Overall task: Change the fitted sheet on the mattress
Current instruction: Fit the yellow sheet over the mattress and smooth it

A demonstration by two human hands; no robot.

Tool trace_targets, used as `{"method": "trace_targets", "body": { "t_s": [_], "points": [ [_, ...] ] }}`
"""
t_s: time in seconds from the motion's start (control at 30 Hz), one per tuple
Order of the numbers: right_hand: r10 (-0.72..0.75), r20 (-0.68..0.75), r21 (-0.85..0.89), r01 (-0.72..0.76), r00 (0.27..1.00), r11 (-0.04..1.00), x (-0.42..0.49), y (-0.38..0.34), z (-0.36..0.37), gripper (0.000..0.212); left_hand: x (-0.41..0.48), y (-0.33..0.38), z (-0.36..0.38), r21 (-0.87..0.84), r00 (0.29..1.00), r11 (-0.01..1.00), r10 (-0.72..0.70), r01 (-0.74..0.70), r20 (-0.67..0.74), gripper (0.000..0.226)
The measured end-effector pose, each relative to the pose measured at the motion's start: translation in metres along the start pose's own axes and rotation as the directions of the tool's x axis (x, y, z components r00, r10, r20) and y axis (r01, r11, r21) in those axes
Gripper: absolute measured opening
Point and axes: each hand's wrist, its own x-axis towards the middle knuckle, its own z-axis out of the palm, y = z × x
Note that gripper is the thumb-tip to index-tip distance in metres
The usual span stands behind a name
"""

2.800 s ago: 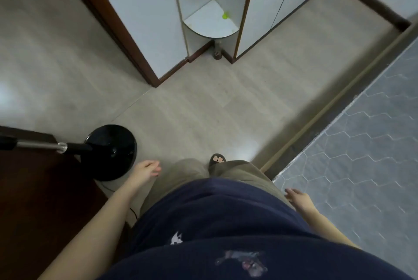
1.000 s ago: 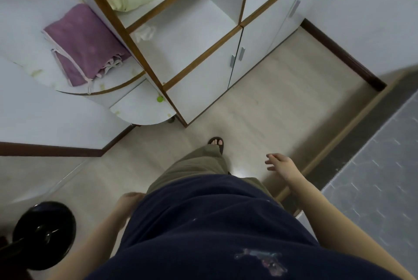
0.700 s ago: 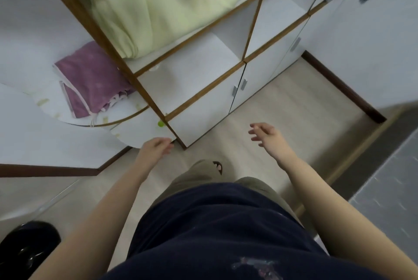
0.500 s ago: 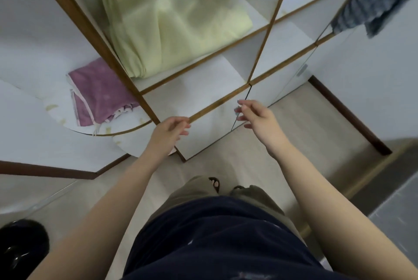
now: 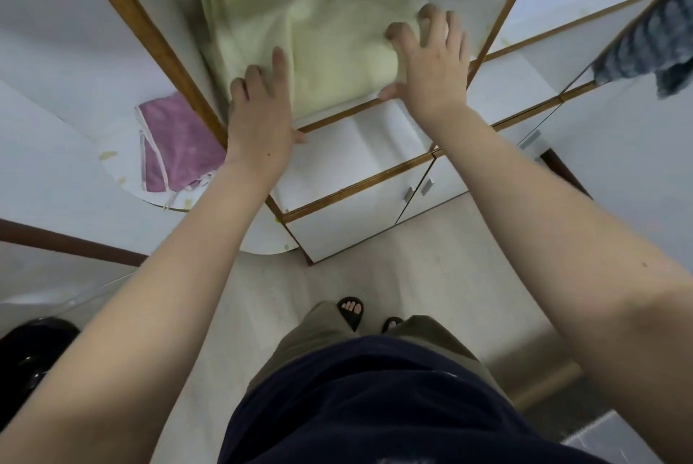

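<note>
folded sheet (image 5: pixel 330 32) long axis left-right, under both hands | left hand (image 5: pixel 258 114) fingers straight, flat on left end | right hand (image 5: pixel 431 62) fingers spread — tips curled into right end (thumb beneath)

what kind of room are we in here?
Probably a home bedroom: a white wardrobe with open shelves, folded pale-yellow bedding on one shelf, and a purple cloth on its rounded side shelf.
</note>
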Motion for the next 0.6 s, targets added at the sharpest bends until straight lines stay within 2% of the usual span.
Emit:
{"method": "trace_targets", "body": {
  "t_s": [0.1, 0.17, 0.23, 0.33, 0.4, 0.5, 0.6],
  "points": [
    [-0.097, 0.132, 0.075, 0.087, 0.987, 0.993, 0.011, 0.010, 0.000, 0.064, 0.001, -0.002, -0.004, -0.036, 0.999, 0.999, -0.016, 0.014, -0.046, 0.119],
    [-0.177, 0.109, 0.111, 0.165, 0.978, 0.980, 0.006, 0.018, 0.000, 0.056, -0.003, -0.001, -0.003, -0.045, 0.999, 0.999, -0.010, 0.008, -0.049, 0.114],
    [-0.242, 0.049, 0.135, 0.234, 0.969, 0.963, -0.010, 0.026, -0.002, 0.054, -0.010, -0.001, 0.000, -0.042, 0.995, 0.998, 0.034, -0.038, -0.098, 0.092],
    [-0.288, -0.002, 0.229, 0.281, 0.958, 0.932, -0.052, 0.037, -0.008, 0.053, -0.026, -0.001, 0.001, -0.104, 0.957, 0.980, 0.137, -0.168, -0.255, 0.057],
    [-0.227, -0.005, 0.337, 0.216, 0.974, 0.916, -0.087, 0.044, -0.010, 0.046, -0.040, 0.003, -0.002, -0.169, 0.920, 0.939, 0.236, -0.298, -0.314, 0.047],
    [0.034, 0.052, 0.478, -0.054, 0.998, 0.877, -0.143, 0.053, -0.013, 0.043, -0.060, 0.017, -0.009, -0.248, 0.860, 0.838, 0.409, -0.486, -0.305, 0.030],
    [0.226, 0.125, 0.552, -0.257, 0.966, 0.794, -0.199, 0.057, -0.025, 0.058, -0.076, 0.035, -0.017, -0.383, 0.801, 0.704, 0.544, -0.598, -0.250, 0.020]
  ]
}}
